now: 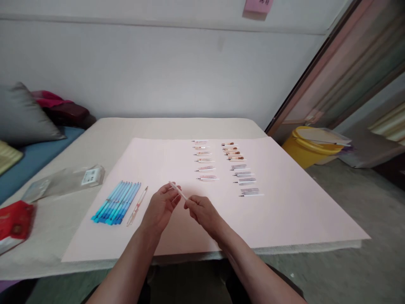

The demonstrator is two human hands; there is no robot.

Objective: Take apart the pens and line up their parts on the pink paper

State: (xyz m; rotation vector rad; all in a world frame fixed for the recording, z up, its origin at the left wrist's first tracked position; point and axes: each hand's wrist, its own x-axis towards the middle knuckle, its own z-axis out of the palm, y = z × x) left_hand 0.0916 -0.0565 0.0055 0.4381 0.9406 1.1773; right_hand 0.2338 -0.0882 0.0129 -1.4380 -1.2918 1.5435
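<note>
Delicately, left fingers [165, 188] and right fingers [194, 202] pinch a white stick [178, 191] above pink paper [291, 211].

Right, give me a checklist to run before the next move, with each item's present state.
1. Left hand gripping the slim white piece: ok, at its far end.
2. Right hand gripping it too: ok, at the near end.
3. Whether the piece is one part or several: cannot tell, fingers cover its ends.
4. Blue pens grouped side by side: ok, on the left.
5. Red packet off the pink sheet: ok.
</note>
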